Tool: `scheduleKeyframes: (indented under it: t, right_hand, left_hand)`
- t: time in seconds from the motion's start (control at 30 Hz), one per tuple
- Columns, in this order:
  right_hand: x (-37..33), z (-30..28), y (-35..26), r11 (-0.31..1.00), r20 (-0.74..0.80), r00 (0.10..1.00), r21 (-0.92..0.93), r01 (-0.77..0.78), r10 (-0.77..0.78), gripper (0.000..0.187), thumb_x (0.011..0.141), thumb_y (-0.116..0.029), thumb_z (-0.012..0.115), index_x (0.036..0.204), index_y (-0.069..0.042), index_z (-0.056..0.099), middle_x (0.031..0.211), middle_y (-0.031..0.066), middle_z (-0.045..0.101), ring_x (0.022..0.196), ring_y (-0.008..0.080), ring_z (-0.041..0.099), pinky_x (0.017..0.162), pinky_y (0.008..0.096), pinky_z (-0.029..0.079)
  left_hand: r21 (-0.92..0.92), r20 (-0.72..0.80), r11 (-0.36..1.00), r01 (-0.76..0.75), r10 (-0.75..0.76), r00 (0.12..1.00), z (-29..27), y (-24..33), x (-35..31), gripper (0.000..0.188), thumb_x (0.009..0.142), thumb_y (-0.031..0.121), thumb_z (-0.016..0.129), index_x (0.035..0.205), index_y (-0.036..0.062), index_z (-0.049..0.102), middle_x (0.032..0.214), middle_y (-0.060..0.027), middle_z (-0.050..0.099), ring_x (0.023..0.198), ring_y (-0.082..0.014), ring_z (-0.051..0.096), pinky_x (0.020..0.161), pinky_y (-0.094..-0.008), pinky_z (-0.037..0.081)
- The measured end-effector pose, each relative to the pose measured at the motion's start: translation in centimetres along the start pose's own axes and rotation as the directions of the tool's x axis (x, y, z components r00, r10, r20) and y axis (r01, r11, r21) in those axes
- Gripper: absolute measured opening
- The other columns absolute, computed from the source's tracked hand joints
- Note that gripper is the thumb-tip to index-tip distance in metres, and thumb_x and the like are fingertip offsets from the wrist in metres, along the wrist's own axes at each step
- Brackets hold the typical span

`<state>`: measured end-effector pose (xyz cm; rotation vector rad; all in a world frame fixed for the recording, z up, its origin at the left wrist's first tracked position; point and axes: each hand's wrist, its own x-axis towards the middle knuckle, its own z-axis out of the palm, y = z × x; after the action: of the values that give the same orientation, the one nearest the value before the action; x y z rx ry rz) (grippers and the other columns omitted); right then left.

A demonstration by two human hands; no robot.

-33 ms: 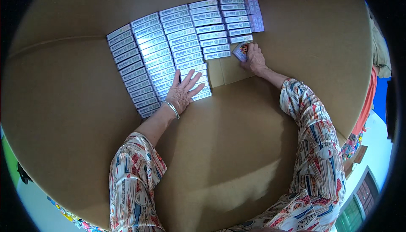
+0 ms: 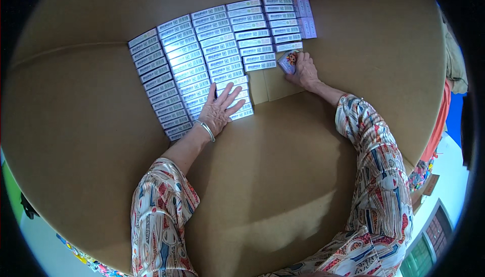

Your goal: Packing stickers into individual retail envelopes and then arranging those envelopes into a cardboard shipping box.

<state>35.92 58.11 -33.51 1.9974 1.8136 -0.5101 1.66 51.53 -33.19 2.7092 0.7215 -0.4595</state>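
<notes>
While the left hand (image 2: pixel 216 114) splays over boxes (image 2: pixel 218 39), the right hand (image 2: pixel 305 71) grips a loose box (image 2: pixel 288 62) toward the carton's (image 2: pixel 283 161) far-right corner, apparently a placement that needs squaring.

Printed sleeves (image 2: pixel 381 176), silvery wrist bangle (image 2: pixel 207 129).

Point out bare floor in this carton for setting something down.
The bare patch lies between white boxes above and left, the right hand with its patterned box at right, and the carton wall below. It is crowded leftward, the left hand spread over packed boxes.
</notes>
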Motion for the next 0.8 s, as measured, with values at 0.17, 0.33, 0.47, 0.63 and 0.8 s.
scheduleKeyframes:
  t: [0.17,0.33,0.47,0.63,0.8]
  right_hand:
    - [0.4,-2.1,-1.6,0.953,0.121,0.972,0.205,-0.221,0.200,0.094,0.061,-0.040,0.082,0.130,0.001,0.033,0.126,0.0238,0.039,0.121,0.0437,0.044,0.098,0.0472,0.044]
    - [1.9,-3.5,-2.1,0.953,0.201,0.944,0.103,-0.286,0.262,0.102,0.063,-0.047,0.079,0.136,0.001,0.027,0.133,0.0256,0.035,0.124,0.0441,0.040,0.102,0.0468,0.041]
    - [1.6,-5.4,-3.6,0.942,0.250,0.918,0.058,-0.330,0.307,0.104,0.064,-0.049,0.077,0.138,0.003,0.025,0.137,0.0267,0.032,0.126,0.0442,0.038,0.104,0.0457,0.039]
    - [2.1,-3.5,-2.3,0.914,0.084,0.958,0.287,-0.288,0.276,0.102,0.062,-0.047,0.082,0.131,0.008,0.030,0.132,0.0273,0.038,0.121,0.0411,0.043,0.101,0.0439,0.041]
    - [2.6,-0.9,-1.2,0.883,-0.172,0.964,0.457,-0.101,0.200,0.101,0.060,-0.046,0.086,0.126,0.012,0.035,0.124,0.0263,0.047,0.113,0.0338,0.053,0.096,0.0393,0.045]
  left_hand:
    - [-0.023,-0.004,1.000,-0.004,0.004,1.000,0.1,0.0,0.1,0.074,0.090,0.050,0.049,0.152,0.0272,0.014,0.160,-0.0061,0.002,0.147,-0.0310,0.001,0.113,-0.0631,0.007]
    - [-0.001,0.024,1.000,0.002,-0.002,1.000,0.3,0.3,0.4,0.074,0.092,0.051,0.048,0.152,0.0268,0.012,0.160,-0.0063,0.001,0.147,-0.0319,0.001,0.113,-0.0634,0.007]
    - [0.029,0.037,1.000,0.009,-0.010,0.999,0.2,0.4,0.4,0.073,0.092,0.050,0.047,0.152,0.0270,0.012,0.160,-0.0066,0.000,0.147,-0.0321,0.000,0.112,-0.0637,0.008]
    - [0.063,0.099,0.998,0.006,-0.012,0.995,0.1,0.5,0.5,0.068,0.095,0.050,0.039,0.152,0.0284,0.010,0.161,-0.0050,-0.004,0.147,-0.0320,-0.003,0.111,-0.0666,0.005]
    - [0.061,0.096,0.998,0.004,-0.010,0.995,0.0,0.4,0.6,0.069,0.095,0.050,0.040,0.152,0.0286,0.010,0.161,-0.0050,-0.003,0.147,-0.0324,-0.002,0.111,-0.0668,0.005]
